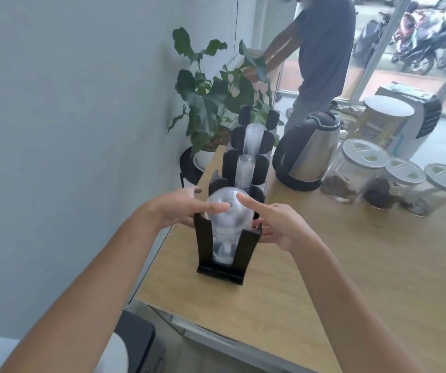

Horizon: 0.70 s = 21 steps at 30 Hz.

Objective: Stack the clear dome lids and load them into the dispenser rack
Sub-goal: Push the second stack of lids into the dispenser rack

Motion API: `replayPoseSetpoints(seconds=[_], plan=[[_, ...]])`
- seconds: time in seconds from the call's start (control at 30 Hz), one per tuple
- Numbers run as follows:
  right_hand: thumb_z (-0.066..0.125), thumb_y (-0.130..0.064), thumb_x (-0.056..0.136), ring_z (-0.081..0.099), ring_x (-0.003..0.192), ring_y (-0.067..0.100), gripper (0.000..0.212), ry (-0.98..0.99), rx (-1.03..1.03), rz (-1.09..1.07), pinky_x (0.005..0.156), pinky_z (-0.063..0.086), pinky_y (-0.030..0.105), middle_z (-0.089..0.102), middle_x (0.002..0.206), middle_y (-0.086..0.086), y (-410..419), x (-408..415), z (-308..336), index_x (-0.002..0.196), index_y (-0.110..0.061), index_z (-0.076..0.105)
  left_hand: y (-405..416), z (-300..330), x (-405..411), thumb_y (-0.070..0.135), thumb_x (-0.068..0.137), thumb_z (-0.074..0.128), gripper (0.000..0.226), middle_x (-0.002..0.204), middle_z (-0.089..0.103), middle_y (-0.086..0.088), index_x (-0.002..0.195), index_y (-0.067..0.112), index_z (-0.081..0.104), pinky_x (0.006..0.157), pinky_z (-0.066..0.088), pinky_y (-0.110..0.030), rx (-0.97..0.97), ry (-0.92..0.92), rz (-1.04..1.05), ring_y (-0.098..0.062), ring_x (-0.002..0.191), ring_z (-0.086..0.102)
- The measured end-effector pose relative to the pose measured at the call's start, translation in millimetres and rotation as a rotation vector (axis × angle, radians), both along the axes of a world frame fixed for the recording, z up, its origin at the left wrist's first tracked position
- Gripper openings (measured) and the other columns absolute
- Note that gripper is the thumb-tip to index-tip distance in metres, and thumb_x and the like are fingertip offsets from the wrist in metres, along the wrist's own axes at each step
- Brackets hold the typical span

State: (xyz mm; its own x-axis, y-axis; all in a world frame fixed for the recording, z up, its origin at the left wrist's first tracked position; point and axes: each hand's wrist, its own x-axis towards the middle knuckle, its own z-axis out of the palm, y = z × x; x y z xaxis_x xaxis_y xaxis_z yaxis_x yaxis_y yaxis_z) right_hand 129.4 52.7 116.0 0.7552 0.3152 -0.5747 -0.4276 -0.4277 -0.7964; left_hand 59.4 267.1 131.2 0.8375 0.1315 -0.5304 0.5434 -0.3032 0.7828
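1. Near edge of the wooden counter [324,265]: bare, and I see no loose lids waiting there, so I judge the stacking stage complete or nearly so
2. Nearest bay of the black dispenser rack [227,254], left of centre on the counter: I read a stack of clear dome lids [226,222] standing upright between its black uprights, the top dome rising above them; loading here looks largely done, with final seating remaining
3. My left hand [178,208], on the left of the stack: fingers spread, thumb lying across the top dome, palm against the side of the stack; not clenched
4. My right hand [273,224], on the right: index finger extended onto the top dome, other fingers loosely curled beside the rack's right upright; pressing, not gripping, as I judge it
5. Farther rack bays [246,157]: already filled with clear stacks, whether lids or cups I cannot tell
6. Far right: kettle [308,152], lidded jars [405,184]; far left, a potted plant [211,103]; none concerns the task
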Motion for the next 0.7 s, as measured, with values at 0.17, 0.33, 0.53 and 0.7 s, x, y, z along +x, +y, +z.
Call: replayPoseSetpoints(seconds=[0.17, 0.33, 0.53, 0.7], plan=[[0.090, -0.064, 0.058, 0.060, 0.083, 0.020, 0.075, 0.106, 0.036, -0.041, 0.066, 0.056, 0.036, 0.060, 0.097, 0.001, 3, -1, -19, 0.107, -0.015, 0.060, 9, -18, 17, 0.050, 0.054, 0.097, 0.123, 0.151, 0.044, -0.008, 0.153, 0.017, 0.033, 0.100, 0.055, -0.050, -0.114, 0.118, -0.023, -0.029, 0.131, 0.050], [0.093, -0.059, 0.058, 0.062, 0.085, 0.022, 0.088, 0.127, 0.040, -0.081, 0.070, 0.059, 0.039, 0.060, 0.096, 0.001, 4, -3, -33, 0.120, -0.006, 0.060, 7, -23, 27, 0.025, 0.074, 0.089, 0.077, 0.144, 0.045, -0.012, 0.140, 0.010, 0.051, 0.098, 0.053, -0.053, -0.151, 0.204, -0.018, -0.035, 0.134, 0.045], [0.094, -0.056, 0.059, 0.070, 0.096, 0.030, 0.075, 0.118, 0.013, -0.118, 0.091, 0.062, 0.046, 0.068, 0.104, 0.009, 3, -1, -42, 0.106, -0.007, 0.062, 9, -40, 26, 0.032, 0.062, 0.097, 0.090, 0.142, 0.055, -0.015, 0.139, 0.008, 0.056, 0.088, 0.058, -0.051, -0.202, 0.259, -0.004, -0.037, 0.129, 0.052], [0.093, -0.061, 0.049, 0.071, 0.101, 0.032, 0.095, 0.118, 0.027, -0.121, 0.091, 0.062, 0.047, 0.071, 0.111, 0.014, 2, 2, -46, 0.118, -0.003, 0.063, 8, -34, 27, 0.038, 0.054, 0.100, 0.102, 0.142, 0.055, -0.015, 0.141, 0.009, 0.054, 0.080, 0.060, -0.050, -0.197, 0.252, -0.020, -0.038, 0.130, 0.052]])
